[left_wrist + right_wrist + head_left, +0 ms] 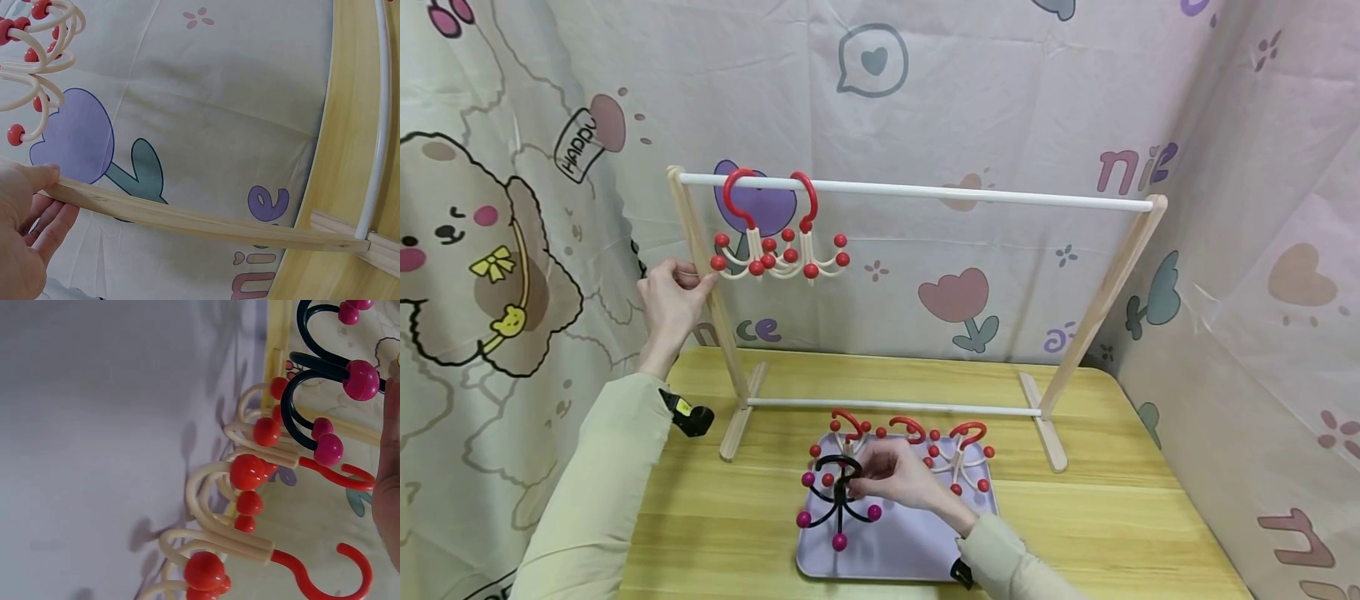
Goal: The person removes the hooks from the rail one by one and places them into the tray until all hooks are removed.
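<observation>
My left hand (673,308) grips the left wooden post (187,215) of a small hanging rack, thumb on one side and fingers on the other. With my right hand (898,479) I pinch a black multi-arm hanger (839,492) with magenta balls by its stem, over a lilac tray (910,550). Two cream hangers with red hooks and red balls, one at the left (755,246) and one beside it (807,246), hang from the white top rail (970,194) near its left end. Several similar red-hooked hangers (958,458) stand on the tray's far part, one partly hidden behind my right hand.
The rack stands on a wood-grain table (1120,500), its right post (1101,292) slanting up to the rail. A white lower bar (887,406) runs just behind the tray. Printed curtains (880,108) enclose the back and sides.
</observation>
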Demonstrator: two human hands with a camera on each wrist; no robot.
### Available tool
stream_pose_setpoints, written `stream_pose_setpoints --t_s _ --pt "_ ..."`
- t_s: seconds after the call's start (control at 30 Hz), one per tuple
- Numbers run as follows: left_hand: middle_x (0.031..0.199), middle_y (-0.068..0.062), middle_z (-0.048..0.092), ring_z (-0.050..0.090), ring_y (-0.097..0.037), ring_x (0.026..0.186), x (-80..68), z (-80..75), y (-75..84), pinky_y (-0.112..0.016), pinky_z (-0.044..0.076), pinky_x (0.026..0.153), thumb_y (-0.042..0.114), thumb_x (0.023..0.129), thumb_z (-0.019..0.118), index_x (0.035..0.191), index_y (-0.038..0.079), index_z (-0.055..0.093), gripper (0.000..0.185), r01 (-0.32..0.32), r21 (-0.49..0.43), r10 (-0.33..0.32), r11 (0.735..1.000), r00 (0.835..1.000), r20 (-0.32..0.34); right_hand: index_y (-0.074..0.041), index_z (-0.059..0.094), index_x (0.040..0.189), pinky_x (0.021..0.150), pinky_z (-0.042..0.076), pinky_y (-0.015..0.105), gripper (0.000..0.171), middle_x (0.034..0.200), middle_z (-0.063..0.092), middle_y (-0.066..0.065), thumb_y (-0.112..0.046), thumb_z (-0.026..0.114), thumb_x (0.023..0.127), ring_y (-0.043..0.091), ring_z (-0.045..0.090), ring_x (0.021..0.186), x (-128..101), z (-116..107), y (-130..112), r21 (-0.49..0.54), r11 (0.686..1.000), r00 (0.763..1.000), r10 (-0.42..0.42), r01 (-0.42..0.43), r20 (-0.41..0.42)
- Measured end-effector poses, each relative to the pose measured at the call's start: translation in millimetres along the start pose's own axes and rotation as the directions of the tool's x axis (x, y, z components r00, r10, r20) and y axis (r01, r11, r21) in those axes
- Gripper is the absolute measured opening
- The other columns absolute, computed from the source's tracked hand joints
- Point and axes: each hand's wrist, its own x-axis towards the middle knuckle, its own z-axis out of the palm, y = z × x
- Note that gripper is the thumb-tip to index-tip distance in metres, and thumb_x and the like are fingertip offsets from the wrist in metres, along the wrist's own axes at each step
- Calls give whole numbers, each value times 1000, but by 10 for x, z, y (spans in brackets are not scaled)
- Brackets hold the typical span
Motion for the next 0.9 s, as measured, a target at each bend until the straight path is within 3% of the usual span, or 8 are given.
stream_pose_setpoints --t_s 0.17,0.4,0.6,0.9 --pt "103 -30 70 58 -34 107 3 3 6 -28 35 86 19 91 72 108 -9 65 33 -9 -11 8 1000 1000 -9 7 68 95 64 57 21 11 90 73 31 -2 71 90 -1 71 78 -10 25 71 -41 999 1000 -10 10 -1" --pt "101 -30 69 58 -35 105 -4 5 5 -38 39 91 19 92 72 108 -9 64 33 -7 -11 7 1000 1000 -7 7 69 95 74 60 23 12 91 74 30 -2 73 88 -1 71 79 -18 42 116 -49 998 999 44 -44 1" --pt "103 -32 68 55 -39 114 -5 10 -9 -50 36 102 20 92 72 109 -10 64 35 1 -28 -1 1000 1000 3 5 70 93 72 59 23 11 91 75 27 -3 74 88 -1 72 78 -18 42 159 -78 995 998 70 -70 -2" --pt "104 -34 68 54 -41 117 -10 2 1 -52 34 105 20 92 72 109 -10 63 35 -3 -38 3 999 1000 10 6 70 95 71 60 24 12 92 74 29 -4 73 89 -4 70 76 -37 55 212 -55 994 995 94 -93 13"
